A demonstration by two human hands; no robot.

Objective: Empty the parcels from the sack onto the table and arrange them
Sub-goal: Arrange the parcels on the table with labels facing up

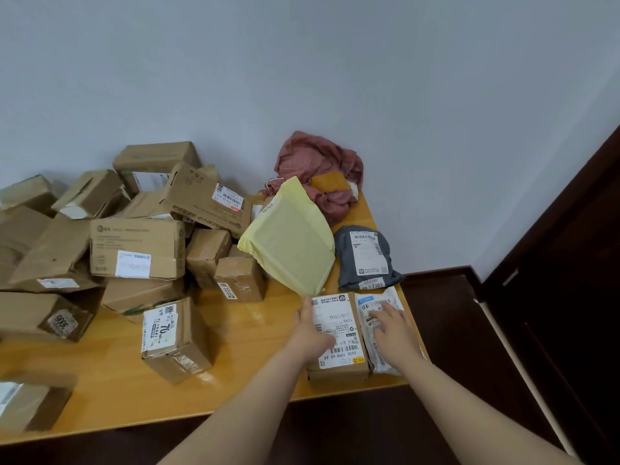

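At the right end of the desk, the left hand presses, fingers straight, against the left side of a labelled box lying lengthwise away from the person; the right hand rests flat on the white mailer alongside. Unsorted parcels heap leftward.
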